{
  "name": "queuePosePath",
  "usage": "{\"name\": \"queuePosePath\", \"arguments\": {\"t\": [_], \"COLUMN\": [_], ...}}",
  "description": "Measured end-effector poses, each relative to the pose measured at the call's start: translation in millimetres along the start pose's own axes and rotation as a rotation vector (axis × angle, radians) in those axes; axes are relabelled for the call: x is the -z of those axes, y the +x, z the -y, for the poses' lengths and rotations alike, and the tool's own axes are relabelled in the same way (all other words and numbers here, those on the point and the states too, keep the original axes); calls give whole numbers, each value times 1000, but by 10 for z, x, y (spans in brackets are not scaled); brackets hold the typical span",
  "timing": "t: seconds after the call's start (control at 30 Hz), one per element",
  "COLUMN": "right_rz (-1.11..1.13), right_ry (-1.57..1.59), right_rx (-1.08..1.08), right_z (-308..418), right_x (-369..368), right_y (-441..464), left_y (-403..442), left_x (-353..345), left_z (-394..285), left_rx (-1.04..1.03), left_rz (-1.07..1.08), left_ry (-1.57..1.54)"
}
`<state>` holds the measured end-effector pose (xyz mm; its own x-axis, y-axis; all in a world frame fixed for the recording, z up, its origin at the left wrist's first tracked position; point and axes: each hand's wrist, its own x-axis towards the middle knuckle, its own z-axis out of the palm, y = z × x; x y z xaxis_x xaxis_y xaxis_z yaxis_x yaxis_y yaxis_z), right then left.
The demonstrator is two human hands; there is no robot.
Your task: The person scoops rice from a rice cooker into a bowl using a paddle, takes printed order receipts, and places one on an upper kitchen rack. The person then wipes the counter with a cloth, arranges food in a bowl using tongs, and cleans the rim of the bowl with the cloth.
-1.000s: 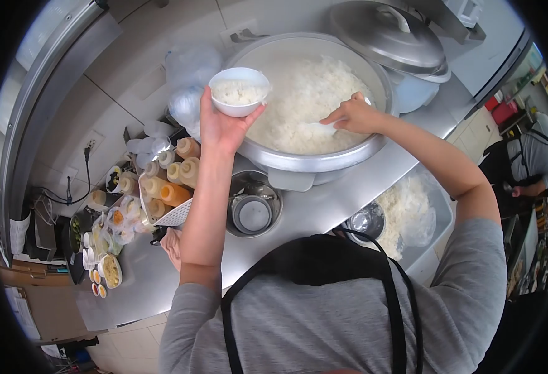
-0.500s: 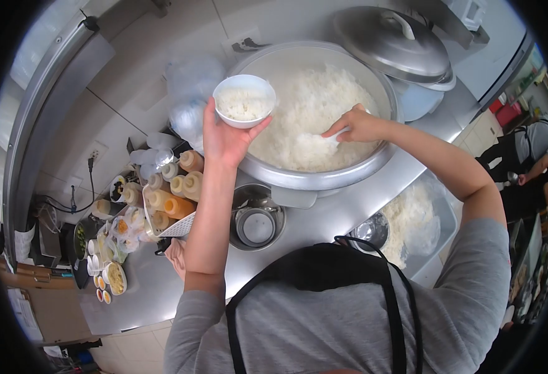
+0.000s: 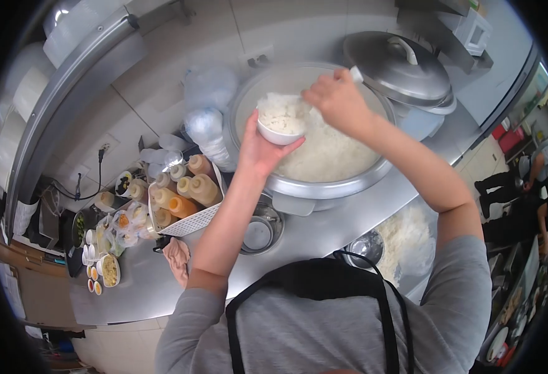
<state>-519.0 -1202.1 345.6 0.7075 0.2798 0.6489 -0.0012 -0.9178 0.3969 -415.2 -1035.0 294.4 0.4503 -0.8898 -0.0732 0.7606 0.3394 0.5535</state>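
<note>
My left hand is closed around the underside of a small white bowl, heaped with cooked rice. In my right hand is a white rice paddle; its handle end sticks out above my fist. The paddle's blade is hard to make out against the rice beside the bowl. Both hands are over a large round pot, which holds much more white rice. Steam blurs the far part of the pot.
A metal lid rests behind the pot at right. To the left, a white basket holds several squeeze bottles. Metal bowls sit on the steel counter. A tub of rice is at lower right. Other people work far right.
My right hand has lifted the paddle from the pot's rice up to the bowl. The bowl has shifted right and down in view, and its rice is now heaped above the rim.
</note>
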Motion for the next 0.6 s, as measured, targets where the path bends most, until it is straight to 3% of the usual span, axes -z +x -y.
{"name": "queuePosePath", "arguments": {"t": [0.13,0.2,0.33,0.4,0.6], "right_rz": [169,256,299,127,482], "right_ry": [-71,63,98,53,-48], "right_rx": [77,-217,-318,106,126], "right_z": [122,-20,-174,-96,158], "right_x": [109,120,435,484,465], "right_y": [-3,20,187,134,88], "left_y": [109,113,93,76,58], "left_x": [94,92,124,117,80], "left_z": [70,91,92,95,52], "left_rx": [-8,-27,-17,-36,-43], "left_rz": [76,102,121,59,-19], "left_ry": [-155,-194,-215,-149,-199]}}
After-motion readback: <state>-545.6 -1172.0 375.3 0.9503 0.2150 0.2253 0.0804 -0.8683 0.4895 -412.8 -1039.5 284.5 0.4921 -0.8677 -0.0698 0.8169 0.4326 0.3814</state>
